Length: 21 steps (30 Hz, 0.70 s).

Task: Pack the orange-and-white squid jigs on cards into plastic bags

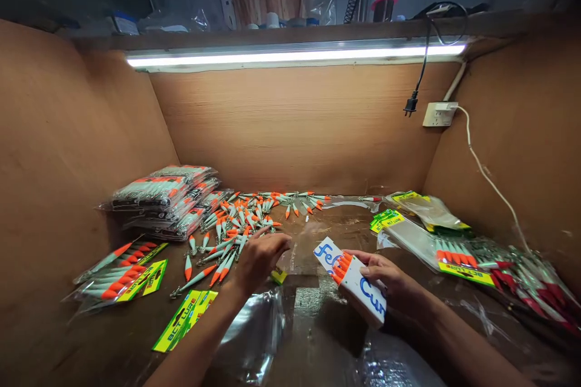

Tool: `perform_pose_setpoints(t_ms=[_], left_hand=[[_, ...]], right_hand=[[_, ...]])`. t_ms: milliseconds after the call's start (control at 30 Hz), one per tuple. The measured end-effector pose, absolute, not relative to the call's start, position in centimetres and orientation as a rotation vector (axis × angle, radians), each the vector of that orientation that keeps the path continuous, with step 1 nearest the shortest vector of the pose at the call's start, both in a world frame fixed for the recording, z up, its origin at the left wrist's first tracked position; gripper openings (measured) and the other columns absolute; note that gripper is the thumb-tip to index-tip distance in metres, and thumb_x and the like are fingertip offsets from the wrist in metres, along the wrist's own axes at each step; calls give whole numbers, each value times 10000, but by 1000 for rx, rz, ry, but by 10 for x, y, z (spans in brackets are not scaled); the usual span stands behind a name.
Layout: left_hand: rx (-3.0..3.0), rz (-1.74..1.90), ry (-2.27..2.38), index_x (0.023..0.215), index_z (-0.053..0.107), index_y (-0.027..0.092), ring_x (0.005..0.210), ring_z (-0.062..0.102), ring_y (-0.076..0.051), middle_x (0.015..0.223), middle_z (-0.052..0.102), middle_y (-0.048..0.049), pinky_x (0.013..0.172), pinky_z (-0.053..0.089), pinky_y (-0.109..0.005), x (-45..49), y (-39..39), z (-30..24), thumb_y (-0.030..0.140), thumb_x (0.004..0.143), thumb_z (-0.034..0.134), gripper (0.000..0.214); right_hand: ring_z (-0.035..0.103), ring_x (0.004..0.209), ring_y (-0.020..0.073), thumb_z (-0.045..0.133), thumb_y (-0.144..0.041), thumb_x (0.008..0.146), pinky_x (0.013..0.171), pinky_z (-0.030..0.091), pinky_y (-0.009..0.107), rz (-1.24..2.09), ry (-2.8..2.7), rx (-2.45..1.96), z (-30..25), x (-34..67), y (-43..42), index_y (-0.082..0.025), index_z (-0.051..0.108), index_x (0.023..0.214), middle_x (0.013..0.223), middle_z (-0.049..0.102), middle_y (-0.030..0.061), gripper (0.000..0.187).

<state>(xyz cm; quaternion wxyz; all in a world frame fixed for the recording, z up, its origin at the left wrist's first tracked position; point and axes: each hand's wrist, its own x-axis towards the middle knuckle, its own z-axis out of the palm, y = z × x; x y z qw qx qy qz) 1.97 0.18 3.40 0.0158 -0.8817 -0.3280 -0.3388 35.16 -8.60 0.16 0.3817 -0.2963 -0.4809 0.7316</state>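
My right hand [394, 283] grips a white block [363, 290] with blue writing, and several orange-tipped lures [341, 266] lie side by side on its top end. My left hand [261, 257] reaches over a loose pile of orange-and-white lures [236, 224] on the table. Its fingers are curled with the tips pinched at the lures; what they hold is too small to make out.
Stacked bags of packed lures [166, 196] sit at the back left, more packed bags [122, 272] at the left front. Yellow-green label cards [184, 317] lie near my left forearm. Clear bags with labels [436, 236] and packed lures [521, 278] fill the right. Wooden walls enclose the table.
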Motion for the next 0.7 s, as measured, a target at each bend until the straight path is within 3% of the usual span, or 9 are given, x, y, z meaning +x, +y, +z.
perform_pose_setpoints(t_ms=[133, 267, 367, 467, 567, 700], left_hand=[[-2581, -979, -681, 1098, 640, 240, 1241, 570, -184, 1075, 719, 24, 1193, 222, -441, 23, -16, 41, 85, 981, 481, 251], [-2585, -951, -567, 1178, 629, 245, 1298, 521, -208, 1168, 695, 4, 1209, 171, -483, 25, -23, 38, 67, 968, 488, 309], [-2679, -915, -522, 1192, 628, 252, 1293, 523, -209, 1177, 690, -3, 1198, 212, -481, 30, -19, 28, 91, 983, 468, 309], [-2884, -792, -529, 1169, 633, 248, 1200, 590, -188, 1173, 688, -12, 1124, 349, -408, 38, -16, 15, 125, 1004, 426, 291], [-3125, -646, -653, 1255, 580, 253, 1163, 601, -203, 1251, 643, -44, 1041, 429, -363, 45, -20, 8, 220, 963, 534, 298], [-3268, -489, -812, 1432, 417, 272, 1175, 576, -272, 1315, 583, -79, 1003, 451, -385, 52, -31, 6, 474, 802, 737, 734]], right_hand=[[618, 916, 96, 678, -434, 807, 782, 517, 150, 1904, -1185, -710, 9, 350, -90, -149, 396, 1493, 1323, 491, 151, 794], [621, 911, 101, 713, -453, 774, 764, 513, 147, 1911, -1185, -768, 13, 357, -89, -178, 393, 1493, 1331, 496, 133, 834], [619, 835, 82, 727, -459, 768, 679, 484, 114, 1892, -1206, -901, 8, 358, -86, -165, 399, 1482, 1308, 515, 137, 839], [623, 878, 84, 753, -443, 746, 722, 500, 122, 1899, -1199, -957, 0, 354, -85, -157, 404, 1459, 1309, 515, 133, 844], [626, 905, 96, 765, -471, 729, 755, 514, 145, 1887, -1260, -1005, -7, 348, -84, -159, 377, 1455, 1297, 521, 129, 880], [605, 901, 100, 694, -514, 791, 732, 505, 145, 1748, -1548, -1128, -12, 344, -84, -156, 394, 1448, 1229, 556, 107, 806]])
